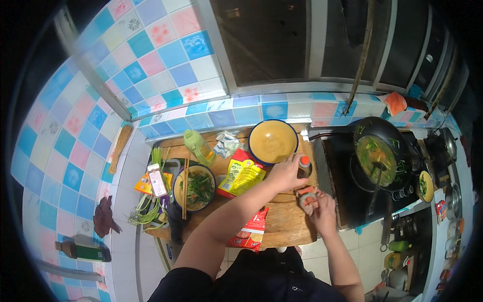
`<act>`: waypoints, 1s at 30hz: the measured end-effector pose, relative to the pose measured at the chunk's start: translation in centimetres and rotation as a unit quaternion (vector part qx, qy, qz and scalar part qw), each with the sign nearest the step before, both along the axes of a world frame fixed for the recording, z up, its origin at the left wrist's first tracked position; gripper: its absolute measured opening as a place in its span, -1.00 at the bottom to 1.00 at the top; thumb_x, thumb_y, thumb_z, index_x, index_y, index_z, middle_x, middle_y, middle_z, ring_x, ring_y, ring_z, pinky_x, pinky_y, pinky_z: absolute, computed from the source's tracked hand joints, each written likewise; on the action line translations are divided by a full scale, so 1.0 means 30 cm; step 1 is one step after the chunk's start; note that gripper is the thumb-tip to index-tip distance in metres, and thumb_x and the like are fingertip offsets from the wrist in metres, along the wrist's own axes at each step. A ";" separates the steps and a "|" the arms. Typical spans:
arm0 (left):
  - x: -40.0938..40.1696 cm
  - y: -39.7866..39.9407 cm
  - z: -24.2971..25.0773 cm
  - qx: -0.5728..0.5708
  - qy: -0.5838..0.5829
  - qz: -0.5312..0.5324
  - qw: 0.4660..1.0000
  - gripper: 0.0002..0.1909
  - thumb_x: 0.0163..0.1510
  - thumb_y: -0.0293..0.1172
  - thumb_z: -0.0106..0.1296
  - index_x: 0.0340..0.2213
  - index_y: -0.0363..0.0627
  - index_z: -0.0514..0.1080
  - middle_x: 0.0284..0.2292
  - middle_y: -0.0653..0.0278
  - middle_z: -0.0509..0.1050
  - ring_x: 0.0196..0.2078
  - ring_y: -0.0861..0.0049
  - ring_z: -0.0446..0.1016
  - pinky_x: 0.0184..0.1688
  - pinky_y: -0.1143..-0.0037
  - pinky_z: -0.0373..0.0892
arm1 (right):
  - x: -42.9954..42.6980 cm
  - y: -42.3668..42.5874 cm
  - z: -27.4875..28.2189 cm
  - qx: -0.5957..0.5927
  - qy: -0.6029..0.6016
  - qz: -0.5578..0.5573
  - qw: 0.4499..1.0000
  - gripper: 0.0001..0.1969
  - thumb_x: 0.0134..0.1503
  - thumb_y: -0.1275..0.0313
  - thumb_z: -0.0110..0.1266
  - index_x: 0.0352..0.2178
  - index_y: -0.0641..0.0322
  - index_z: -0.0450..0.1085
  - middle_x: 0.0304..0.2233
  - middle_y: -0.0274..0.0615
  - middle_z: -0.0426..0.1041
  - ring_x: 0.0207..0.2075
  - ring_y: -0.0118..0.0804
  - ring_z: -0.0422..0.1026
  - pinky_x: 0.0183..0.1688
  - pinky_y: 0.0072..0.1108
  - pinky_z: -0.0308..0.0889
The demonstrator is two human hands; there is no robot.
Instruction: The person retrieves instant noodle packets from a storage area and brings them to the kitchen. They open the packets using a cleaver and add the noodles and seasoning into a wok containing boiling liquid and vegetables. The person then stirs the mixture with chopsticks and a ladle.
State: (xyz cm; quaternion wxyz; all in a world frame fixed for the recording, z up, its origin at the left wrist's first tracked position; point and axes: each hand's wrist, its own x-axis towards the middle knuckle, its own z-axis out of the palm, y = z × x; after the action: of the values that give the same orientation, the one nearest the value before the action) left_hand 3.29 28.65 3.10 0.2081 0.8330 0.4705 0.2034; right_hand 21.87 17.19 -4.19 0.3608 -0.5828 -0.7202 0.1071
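My left hand (288, 173) is closed around a dark bottle with an orange-red cap (304, 162), held upright over the right side of the wooden board (288, 222). Just below it, my right hand (324, 209) grips a crumpled orange and grey cloth (308, 199). Behind my left hand stands a yellow enamel bowl with a blue rim (273, 139). A yellow and red food packet (241, 174) lies left of the bottle, and a red packet (252, 229) rests by the board's front edge.
A black wok (402, 151) of soup with greens stands on the stove at right, a ladle (375, 185) in it. Chopsticks (185, 188) cross a bowl of greens (198, 185) at left. Nearby are a green jug (199, 146), spring onions (151, 217) and a small bowl (426, 187).
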 end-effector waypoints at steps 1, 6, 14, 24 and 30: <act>-0.002 -0.012 0.004 0.024 -0.008 -0.012 1.000 -0.23 -0.19 -0.16 0.19 -0.01 -0.16 0.07 -0.02 -0.06 0.24 -0.03 0.05 0.31 -0.11 0.28 0.34 | 0.003 0.024 0.019 0.031 -0.006 -0.018 0.999 -0.73 -0.10 0.59 0.06 -0.28 0.27 0.28 -0.24 0.04 0.33 -0.19 0.11 0.27 -0.14 -0.28 0.22; -0.087 -0.098 0.160 -0.056 -0.099 0.138 0.984 -0.19 -0.25 -0.07 0.25 0.00 -0.03 0.13 -0.10 -0.02 0.35 -0.10 0.06 0.38 -0.10 0.32 0.34 | 0.007 0.152 0.029 0.072 -0.010 0.007 0.997 -0.77 -0.05 0.56 0.08 -0.29 0.30 0.29 -0.23 0.08 0.34 -0.15 0.11 0.30 -0.10 -0.28 0.22; -0.639 -0.235 0.531 0.026 -0.207 0.258 0.943 -0.27 -0.19 -0.35 0.28 -0.02 -0.25 0.15 -0.14 0.18 0.35 -0.10 0.47 0.37 -0.04 0.46 0.29 | -0.244 0.351 0.003 0.060 -0.055 0.068 0.994 -0.58 -0.12 0.52 0.16 -0.15 0.16 0.32 -0.04 0.05 0.24 -0.01 0.09 0.21 0.02 -0.26 0.14; -1.285 -0.063 0.298 0.121 -0.119 0.471 0.865 -0.22 -0.21 -0.17 0.24 -0.04 -0.25 0.09 -0.18 -0.09 0.40 -0.12 -0.01 0.38 -0.10 0.29 0.31 | -0.342 0.187 0.079 0.075 -0.163 0.077 0.981 -0.54 -0.10 0.44 0.12 -0.08 0.16 0.31 0.00 -0.01 0.21 0.08 0.06 0.11 0.12 -0.15 -0.05; -1.364 0.131 0.057 0.106 -0.098 0.498 0.855 -0.15 -0.22 -0.13 0.25 -0.01 -0.30 0.06 -0.06 -0.13 0.30 -0.05 -0.02 0.33 -0.06 0.24 0.28 | -0.355 0.039 0.083 -0.007 -0.139 0.119 0.983 -0.59 -0.09 0.59 0.03 -0.11 0.27 0.30 -0.09 -0.04 0.30 -0.06 0.03 0.27 -0.02 -0.33 0.23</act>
State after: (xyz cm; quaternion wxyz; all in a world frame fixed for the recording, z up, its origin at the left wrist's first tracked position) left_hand -37.62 32.57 4.80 0.0348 0.4801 0.7751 0.4093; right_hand 11.21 18.36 -1.69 0.2380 -0.5047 -0.8267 0.0722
